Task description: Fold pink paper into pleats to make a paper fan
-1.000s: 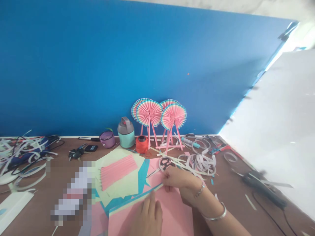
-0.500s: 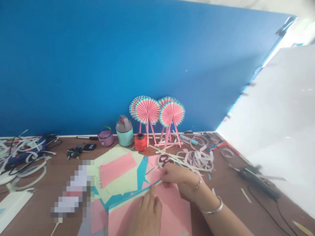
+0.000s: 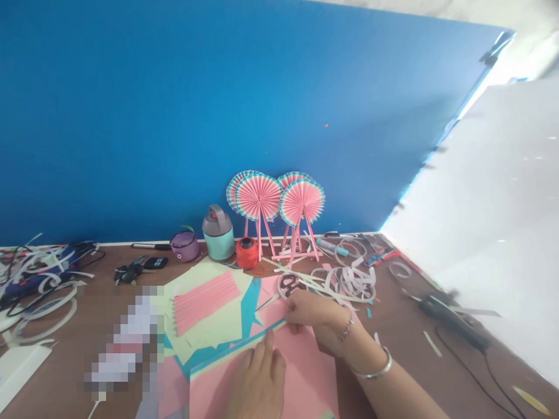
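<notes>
My left hand (image 3: 258, 381) lies flat on a pink paper sheet (image 3: 305, 384) at the bottom centre, its index finger stretched along the sheet's folded top edge, which shows a blue and cream border. My right hand (image 3: 312, 311) pinches that same edge at its far right end, fingers closed on the paper. It wears a beaded bracelet and a silver bangle. Scissors (image 3: 289, 285) lie just beyond the right hand. Behind the sheet lies a stack of pink pleated strips (image 3: 205, 299) on cream and blue papers (image 3: 218, 326).
Three pink paper fans on sticks (image 3: 279, 203) lean on the blue wall, beside an orange thread spool (image 3: 247, 252), a teal jar (image 3: 217, 233) and a purple pot (image 3: 185, 245). White paper curls (image 3: 353, 279) lie right, a glue gun (image 3: 454, 323) further right, cables and strips (image 3: 39, 273) left.
The view has drifted slightly, so everything sits a little further left and higher. My left index finger has slid up along the fold toward the right hand, which keeps its pinch.
</notes>
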The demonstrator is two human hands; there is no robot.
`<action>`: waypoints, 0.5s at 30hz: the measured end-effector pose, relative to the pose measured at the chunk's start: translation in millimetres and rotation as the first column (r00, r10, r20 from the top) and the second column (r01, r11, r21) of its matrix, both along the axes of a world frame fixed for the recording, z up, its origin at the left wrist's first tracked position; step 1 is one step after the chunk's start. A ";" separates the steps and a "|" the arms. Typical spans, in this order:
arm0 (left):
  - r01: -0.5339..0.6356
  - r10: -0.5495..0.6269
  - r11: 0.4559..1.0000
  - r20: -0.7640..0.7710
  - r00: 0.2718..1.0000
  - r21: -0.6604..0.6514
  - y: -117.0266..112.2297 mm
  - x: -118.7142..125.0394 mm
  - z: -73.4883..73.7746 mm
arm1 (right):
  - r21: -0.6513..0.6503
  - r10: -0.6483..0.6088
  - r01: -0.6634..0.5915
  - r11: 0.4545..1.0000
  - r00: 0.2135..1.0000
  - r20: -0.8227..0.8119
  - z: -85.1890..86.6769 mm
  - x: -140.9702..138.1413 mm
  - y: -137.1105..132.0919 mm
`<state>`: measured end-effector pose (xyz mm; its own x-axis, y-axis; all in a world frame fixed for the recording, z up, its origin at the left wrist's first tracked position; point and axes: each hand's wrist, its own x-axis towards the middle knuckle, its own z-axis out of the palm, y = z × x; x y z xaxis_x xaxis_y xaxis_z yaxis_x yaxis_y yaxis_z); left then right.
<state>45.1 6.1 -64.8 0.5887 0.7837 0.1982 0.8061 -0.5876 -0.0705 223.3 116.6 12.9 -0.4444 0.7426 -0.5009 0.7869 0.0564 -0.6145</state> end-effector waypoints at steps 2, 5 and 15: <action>0.003 -0.003 1.000 -0.007 1.000 -0.003 -0.1 -0.1 -1.5 | -0.005 -0.017 0.017 1.000 1.000 0.025 2.1 -0.8 -0.5; 0.010 -0.010 1.000 -0.020 1.000 -0.007 -0.1 -0.1 -4.3 | -0.009 -0.041 0.042 0.999 0.998 0.052 6.3 -2.3 -1.5; -0.015 0.014 0.996 -0.013 1.000 -0.084 1.1 0.7 -8.2 | 0.019 -0.101 0.100 0.995 0.985 0.139 12.6 -7.7 -2.5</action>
